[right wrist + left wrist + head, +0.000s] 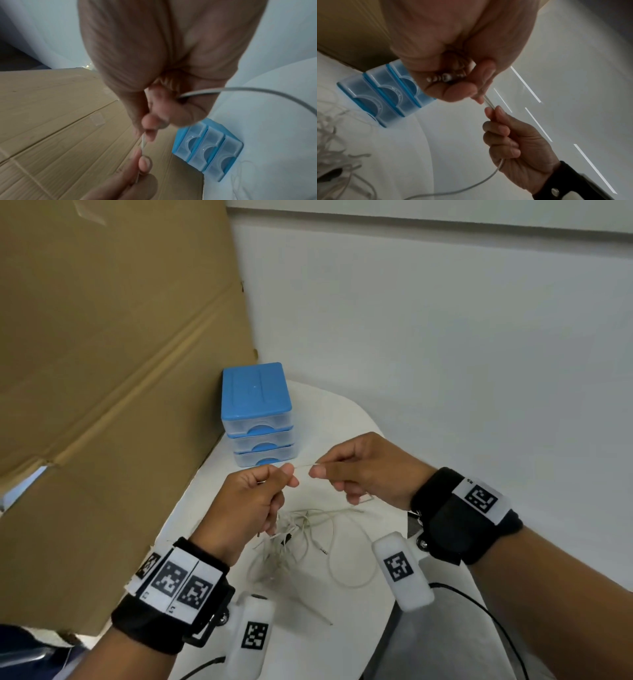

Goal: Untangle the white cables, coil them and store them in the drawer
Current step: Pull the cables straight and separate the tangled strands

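Note:
Both hands are raised above the white table (342, 419) and pinch one thin white cable (305, 465) stretched short between them. My left hand (270, 484) grips it by thumb and forefinger, with a metal plug end (445, 77) tucked in its palm. My right hand (329, 474) pinches the other side, and the cable runs out of its fist (240, 90) in a loop. Below the hands a tangle of white cables (301, 539) lies on the table. The blue three-drawer unit (258, 416) stands behind, with all its drawers closed.
A large cardboard sheet (102, 371) leans along the left side beside the drawer unit. The table's rounded edge (376, 419) curves off to the right, with white wall beyond. A black wire (486, 611) trails from the right wrist mount.

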Demonstrator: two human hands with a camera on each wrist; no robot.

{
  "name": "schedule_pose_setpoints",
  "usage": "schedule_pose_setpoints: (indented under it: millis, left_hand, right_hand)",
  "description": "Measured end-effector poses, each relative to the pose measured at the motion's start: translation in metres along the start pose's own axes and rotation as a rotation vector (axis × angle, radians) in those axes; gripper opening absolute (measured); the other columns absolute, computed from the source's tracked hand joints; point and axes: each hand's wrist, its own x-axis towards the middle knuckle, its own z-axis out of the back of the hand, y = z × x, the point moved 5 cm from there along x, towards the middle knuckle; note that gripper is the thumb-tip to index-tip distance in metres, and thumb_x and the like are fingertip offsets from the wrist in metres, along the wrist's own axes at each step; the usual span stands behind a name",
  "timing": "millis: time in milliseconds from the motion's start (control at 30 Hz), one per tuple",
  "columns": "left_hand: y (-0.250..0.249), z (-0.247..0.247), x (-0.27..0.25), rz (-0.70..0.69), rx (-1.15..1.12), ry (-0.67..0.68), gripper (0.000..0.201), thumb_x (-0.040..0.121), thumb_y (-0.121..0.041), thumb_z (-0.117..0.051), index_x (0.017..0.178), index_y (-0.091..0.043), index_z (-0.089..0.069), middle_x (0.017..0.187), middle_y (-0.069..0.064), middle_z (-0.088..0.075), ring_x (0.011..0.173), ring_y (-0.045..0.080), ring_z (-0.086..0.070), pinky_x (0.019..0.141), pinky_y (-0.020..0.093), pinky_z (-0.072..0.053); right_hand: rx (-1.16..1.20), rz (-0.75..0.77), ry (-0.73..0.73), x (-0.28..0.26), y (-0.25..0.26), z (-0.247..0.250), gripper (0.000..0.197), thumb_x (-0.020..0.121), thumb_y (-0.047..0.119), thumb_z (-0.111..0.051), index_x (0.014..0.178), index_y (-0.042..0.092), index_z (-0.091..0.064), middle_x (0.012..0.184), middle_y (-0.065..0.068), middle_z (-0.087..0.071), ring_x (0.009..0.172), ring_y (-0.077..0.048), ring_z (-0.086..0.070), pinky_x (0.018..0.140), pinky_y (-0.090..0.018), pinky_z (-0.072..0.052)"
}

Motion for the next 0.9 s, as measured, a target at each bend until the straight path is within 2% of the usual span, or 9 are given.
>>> schedule_pose_setpoints:
  millis: [100, 200, 333, 400, 500, 633, 767, 833, 900]
  left_hand:
    - [0.005, -0.003, 0.0, 0.042, -0.046, 0.025, 0.035, 0.099, -0.035, -0.05, 0.074, -0.011, -0.059, 0.053, 0.0, -0.044, 0.04, 0.015, -0.036, 0.047, 0.025, -0.039]
    - [0.009, -0.009, -0.003, 0.071, -0.101, 0.068, 0.034, 0.102, -0.028, -0.045, 0.076, -0.012, -0.059, 0.062, 0.004, -0.054, 0.048, 0.019, -0.048, 0.053, 0.029, -0.045]
    - [0.011, -0.015, -0.008, 0.053, -0.141, 0.15, 0.027, 0.1, -0.021, -0.048, 0.086, -0.011, -0.069, 0.078, 0.004, -0.068, 0.067, 0.017, -0.064, 0.064, 0.029, -0.053]
    - [0.009, -0.016, -0.01, 0.046, -0.197, 0.165, 0.023, 0.096, -0.022, -0.053, 0.088, -0.012, -0.072, 0.082, 0.005, -0.07, 0.072, 0.017, -0.068, 0.065, 0.027, -0.055]
    - [0.005, -0.017, -0.01, 0.061, -0.403, 0.163, 0.022, 0.082, -0.026, -0.059, 0.089, -0.011, -0.074, 0.079, 0.004, -0.072, 0.072, 0.016, -0.071, 0.065, 0.025, -0.059]
    - [0.009, -0.007, -0.005, 0.081, -0.477, 0.02, 0.025, 0.074, -0.028, -0.068, 0.09, -0.01, -0.074, 0.074, 0.0, -0.071, 0.062, 0.009, -0.067, 0.058, 0.018, -0.056]
    - [0.016, -0.005, -0.005, 0.041, -0.399, -0.092, 0.019, 0.084, -0.021, -0.068, 0.096, -0.008, -0.075, 0.085, 0.006, -0.077, 0.077, 0.014, -0.074, 0.064, 0.018, -0.057]
    - [0.015, -0.007, -0.007, -0.021, -0.31, -0.109, 0.017, 0.091, -0.016, -0.063, 0.1, -0.007, -0.074, 0.092, 0.01, -0.078, 0.085, 0.019, -0.075, 0.071, 0.021, -0.059]
    - [0.011, -0.012, -0.012, -0.103, -0.174, -0.076, 0.018, 0.094, -0.012, -0.059, 0.103, -0.007, -0.074, 0.093, 0.01, -0.078, 0.087, 0.02, -0.074, 0.075, 0.024, -0.059]
  right_hand:
    - [-0.01, 0.081, -0.168, 0.003, 0.004, 0.011, 0.013, 0.089, 0.015, -0.07, 0.09, 0.002, -0.075, 0.046, 0.012, -0.048, 0.042, -0.004, -0.036, 0.042, -0.015, -0.03]
    - [-0.041, 0.159, -0.368, 0.007, 0.0, 0.027, 0.01, 0.089, 0.011, -0.069, 0.09, 0.003, -0.075, 0.049, 0.015, -0.058, 0.044, 0.001, -0.047, 0.047, -0.008, -0.036]
    - [-0.096, 0.19, -0.476, 0.014, -0.022, 0.035, 0.006, 0.087, 0.013, -0.072, 0.084, 0.01, -0.077, 0.074, -0.007, -0.071, 0.054, 0.001, -0.056, 0.06, -0.013, -0.047]
    - [-0.153, 0.186, -0.436, 0.015, -0.035, 0.026, 0.008, 0.087, 0.014, -0.071, 0.085, 0.012, -0.078, 0.077, -0.003, -0.074, 0.055, 0.005, -0.056, 0.064, -0.014, -0.048]
    - [-0.333, 0.172, -0.208, 0.003, -0.049, -0.015, 0.016, 0.09, 0.017, -0.066, 0.081, 0.014, -0.078, 0.058, 0.026, -0.064, 0.057, 0.01, -0.057, 0.067, -0.012, -0.04]
    - [-0.482, 0.271, 0.048, -0.034, -0.04, -0.073, 0.024, 0.097, 0.025, -0.059, 0.076, 0.019, -0.07, 0.056, 0.016, -0.059, 0.057, -0.005, -0.056, 0.06, -0.012, -0.04]
    - [-0.486, 0.293, 0.086, -0.053, -0.012, -0.077, 0.024, 0.099, 0.025, -0.054, 0.083, 0.012, -0.067, 0.064, 0.012, -0.059, 0.058, 0.0, -0.053, 0.059, -0.009, -0.035]
    - [-0.428, 0.299, 0.109, -0.059, 0.004, -0.07, 0.022, 0.1, 0.021, -0.052, 0.09, 0.012, -0.068, 0.068, 0.009, -0.06, 0.056, 0.0, -0.052, 0.057, -0.009, -0.035]
    - [-0.346, 0.325, 0.072, -0.059, 0.018, -0.054, 0.021, 0.1, 0.015, -0.052, 0.085, 0.015, -0.067, 0.066, 0.01, -0.059, 0.053, 0.002, -0.053, 0.056, -0.009, -0.037]
